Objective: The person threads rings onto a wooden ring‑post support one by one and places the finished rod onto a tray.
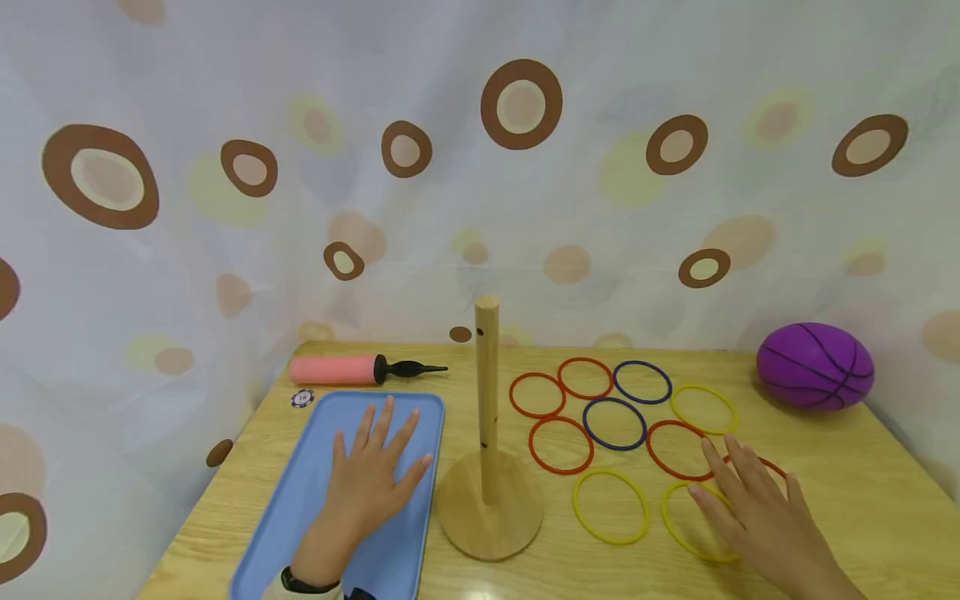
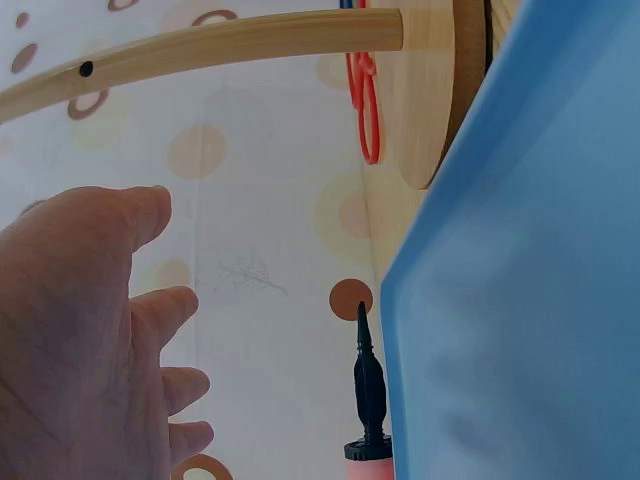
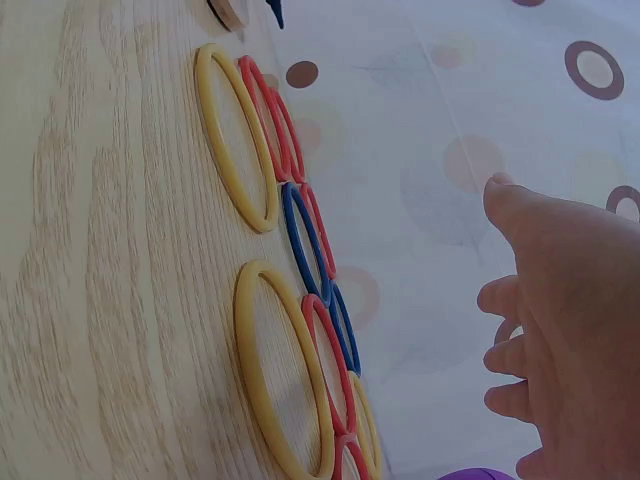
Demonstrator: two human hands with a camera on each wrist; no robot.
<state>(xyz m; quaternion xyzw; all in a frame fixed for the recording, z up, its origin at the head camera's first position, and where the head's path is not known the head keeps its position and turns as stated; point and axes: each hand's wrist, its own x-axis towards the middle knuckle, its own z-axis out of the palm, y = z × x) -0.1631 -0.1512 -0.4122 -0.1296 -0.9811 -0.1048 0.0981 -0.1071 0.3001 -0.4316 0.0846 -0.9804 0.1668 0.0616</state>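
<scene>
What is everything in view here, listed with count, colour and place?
Rings: 10 (5 red, 3 yellow, 2 blue), on the table right of the peg stand
Peg stand: 1, light wood, middle of the table
Tray: 1, blue, left of the peg stand
Air pump: 1, pink and black, beyond the tray
Poker chip: 1, dark blue and white, by the tray's far left corner
Basketball: 1, purple, far right
Table: 1, light wood, under everything
Backdrop cloth: whitish, brown-spotted, behind the table
Wristband: dark, left wrist
Left hand: 1, over the tray
Right hand: 1, over the nearer right rings
</scene>
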